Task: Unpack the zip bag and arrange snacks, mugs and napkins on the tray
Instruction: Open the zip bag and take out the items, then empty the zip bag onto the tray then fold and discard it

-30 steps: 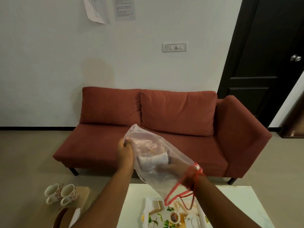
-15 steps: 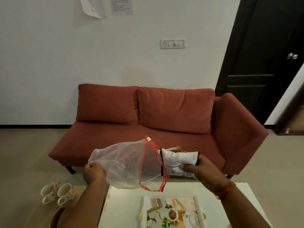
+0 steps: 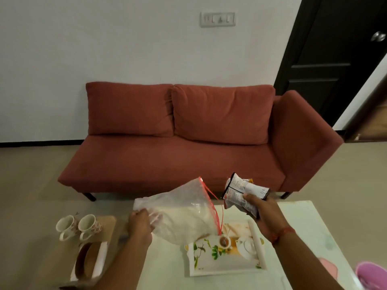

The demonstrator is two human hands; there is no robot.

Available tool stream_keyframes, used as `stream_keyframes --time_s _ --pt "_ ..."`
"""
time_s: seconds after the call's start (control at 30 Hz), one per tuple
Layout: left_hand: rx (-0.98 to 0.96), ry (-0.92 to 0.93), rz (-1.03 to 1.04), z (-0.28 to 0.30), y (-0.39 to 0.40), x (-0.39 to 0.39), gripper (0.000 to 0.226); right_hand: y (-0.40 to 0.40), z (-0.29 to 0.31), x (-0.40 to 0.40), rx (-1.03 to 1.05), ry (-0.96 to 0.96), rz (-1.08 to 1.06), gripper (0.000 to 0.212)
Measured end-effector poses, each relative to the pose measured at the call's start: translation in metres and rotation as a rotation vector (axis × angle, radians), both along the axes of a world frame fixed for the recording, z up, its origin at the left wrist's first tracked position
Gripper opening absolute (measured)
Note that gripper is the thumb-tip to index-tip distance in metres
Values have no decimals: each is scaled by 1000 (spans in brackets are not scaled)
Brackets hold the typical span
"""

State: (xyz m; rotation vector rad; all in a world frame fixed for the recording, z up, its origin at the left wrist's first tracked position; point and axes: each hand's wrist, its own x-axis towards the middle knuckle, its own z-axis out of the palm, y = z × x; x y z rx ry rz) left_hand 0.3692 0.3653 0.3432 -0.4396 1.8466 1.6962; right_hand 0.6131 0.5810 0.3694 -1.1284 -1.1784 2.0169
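Note:
My left hand [image 3: 140, 225] grips the closed end of the clear zip bag [image 3: 184, 212], whose red-edged mouth hangs open toward the right, just above the tray. My right hand [image 3: 261, 212] holds a bundle of white and dark snack packets [image 3: 240, 192] outside the bag, above the tray's far right corner. The white tray [image 3: 199, 262] with a printed tea and leaf pattern lies on the pale table [image 3: 310, 227] below both hands. Two floral mugs [image 3: 78, 226] stand side by side on a low wooden stool [image 3: 109, 221] at the left.
A white tissue box [image 3: 89, 260] sits on the stool in front of the mugs. A red sofa [image 3: 188, 147] stands beyond the table. A pink object [image 3: 371, 275] shows at the table's bottom right corner. A dark door [image 3: 335, 59] is at the right.
My right hand drew the snack packets fully out of the bag and moved right. Both hands and the bag dropped lower, toward the tray. The view tilted down.

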Motion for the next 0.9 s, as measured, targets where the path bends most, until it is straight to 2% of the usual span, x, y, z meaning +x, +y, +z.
stream_keyframes --time_s 0.13,0.3,0.4,0.53,0.63,0.8,0.9 --pt "35 -62 -168 -28 0 18 34 -18 -40 -2 -108 -120 -35 34" --pt "41 -148 -149 -68 -1 50 10 -23 -89 5 -211 -250 -41 27" --pt "21 -135 -93 -86 -4 77 14 -12 -132 14 -224 -358 13 21" --pt "3 -102 -19 -108 0 108 34 13 -213 26 -17 -704 288 31" --pt "2 -86 19 -129 4 126 31 32 -270 26 160 -914 513 43" --pt "-34 -37 41 -147 15 156 20 50 -337 15 506 -1122 732 66" --pt "-47 0 63 -149 21 169 20 43 -355 17 566 -1144 897 72"
